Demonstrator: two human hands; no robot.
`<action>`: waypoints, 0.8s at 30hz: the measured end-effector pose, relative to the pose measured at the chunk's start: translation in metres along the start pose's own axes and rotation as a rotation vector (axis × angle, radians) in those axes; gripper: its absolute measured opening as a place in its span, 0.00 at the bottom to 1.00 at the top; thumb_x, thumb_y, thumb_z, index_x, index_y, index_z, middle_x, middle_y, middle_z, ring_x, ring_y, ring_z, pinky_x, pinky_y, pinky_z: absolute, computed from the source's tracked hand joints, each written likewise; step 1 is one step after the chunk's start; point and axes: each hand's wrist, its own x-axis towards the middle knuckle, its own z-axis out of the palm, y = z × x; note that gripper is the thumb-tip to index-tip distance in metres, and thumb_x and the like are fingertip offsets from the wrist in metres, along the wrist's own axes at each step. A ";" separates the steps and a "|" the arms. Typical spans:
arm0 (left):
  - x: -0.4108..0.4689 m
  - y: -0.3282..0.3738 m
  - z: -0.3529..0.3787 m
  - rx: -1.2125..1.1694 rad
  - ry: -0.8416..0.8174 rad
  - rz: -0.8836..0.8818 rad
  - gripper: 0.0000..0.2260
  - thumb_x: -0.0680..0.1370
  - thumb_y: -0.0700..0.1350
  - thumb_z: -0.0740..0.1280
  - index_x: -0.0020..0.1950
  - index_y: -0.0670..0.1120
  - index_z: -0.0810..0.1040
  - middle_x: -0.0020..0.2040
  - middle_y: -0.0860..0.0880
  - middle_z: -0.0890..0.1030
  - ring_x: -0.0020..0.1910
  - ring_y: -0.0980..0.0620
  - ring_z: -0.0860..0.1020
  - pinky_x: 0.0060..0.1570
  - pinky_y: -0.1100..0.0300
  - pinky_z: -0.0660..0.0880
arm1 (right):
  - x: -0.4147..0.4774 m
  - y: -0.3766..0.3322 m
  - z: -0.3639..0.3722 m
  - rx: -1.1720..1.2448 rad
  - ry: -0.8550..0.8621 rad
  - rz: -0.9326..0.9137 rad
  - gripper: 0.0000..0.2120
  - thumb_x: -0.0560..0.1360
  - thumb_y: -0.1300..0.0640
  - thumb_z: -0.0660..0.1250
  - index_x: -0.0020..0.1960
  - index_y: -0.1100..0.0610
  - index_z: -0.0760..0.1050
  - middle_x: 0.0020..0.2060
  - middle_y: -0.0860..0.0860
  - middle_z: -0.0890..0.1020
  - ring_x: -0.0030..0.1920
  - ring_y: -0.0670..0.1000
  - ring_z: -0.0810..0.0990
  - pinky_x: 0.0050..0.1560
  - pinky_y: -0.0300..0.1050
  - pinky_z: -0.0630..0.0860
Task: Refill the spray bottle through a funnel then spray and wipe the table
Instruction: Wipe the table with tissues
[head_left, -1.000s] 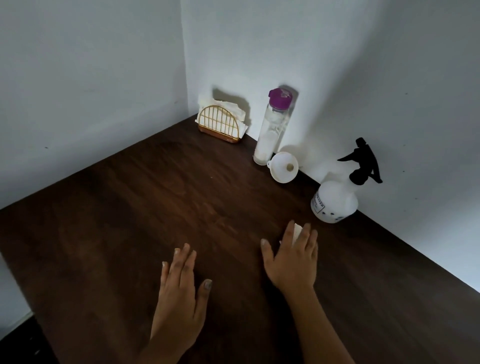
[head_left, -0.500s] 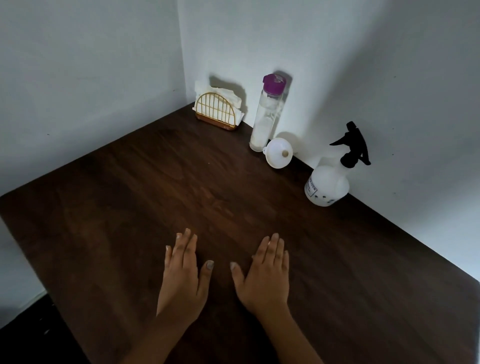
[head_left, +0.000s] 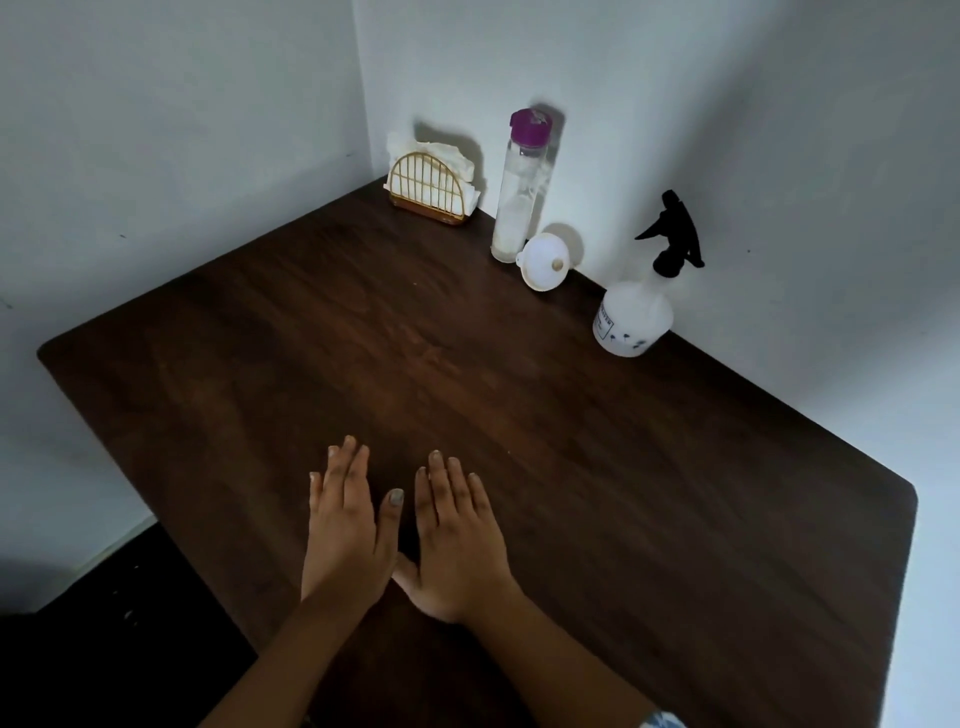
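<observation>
Left hand (head_left: 345, 535) and right hand (head_left: 457, 540) lie flat, side by side, on the near part of a table (head_left: 363, 338). Along the far wall, left to right: napkin holder (head_left: 430, 191) in the corner, bottle (head_left: 519, 187), funnel (head_left: 545, 261) just beside it, spray bottle (head_left: 634, 317).

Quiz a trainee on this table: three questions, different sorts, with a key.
1. True or false: the left hand and right hand hold nothing.
2. The funnel lies between: A) bottle and sprayer; B) napkin holder and bottle; C) sprayer and hands.
3. Fill in: the sprayer's black head is ___ (on/off).
Key: 1 true; 2 A; 3 on.
</observation>
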 end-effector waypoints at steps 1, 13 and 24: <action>-0.004 -0.001 -0.001 0.005 -0.013 0.007 0.31 0.77 0.60 0.47 0.73 0.41 0.56 0.75 0.45 0.56 0.74 0.54 0.47 0.73 0.53 0.45 | -0.002 0.004 -0.001 -0.014 0.001 0.020 0.43 0.73 0.31 0.46 0.75 0.58 0.38 0.75 0.56 0.37 0.74 0.54 0.34 0.74 0.55 0.40; -0.042 -0.026 -0.004 0.022 -0.184 0.027 0.35 0.76 0.65 0.44 0.74 0.42 0.53 0.76 0.46 0.52 0.73 0.57 0.44 0.73 0.57 0.43 | -0.070 -0.004 0.013 0.109 0.048 0.478 0.50 0.69 0.26 0.41 0.74 0.64 0.39 0.74 0.62 0.40 0.75 0.58 0.39 0.73 0.50 0.37; -0.037 -0.030 -0.018 -0.118 -0.203 0.050 0.27 0.79 0.54 0.51 0.74 0.43 0.54 0.76 0.48 0.52 0.71 0.60 0.44 0.74 0.54 0.51 | -0.019 0.034 -0.010 -0.048 0.073 0.396 0.45 0.72 0.29 0.41 0.75 0.61 0.38 0.75 0.59 0.39 0.75 0.55 0.38 0.73 0.53 0.37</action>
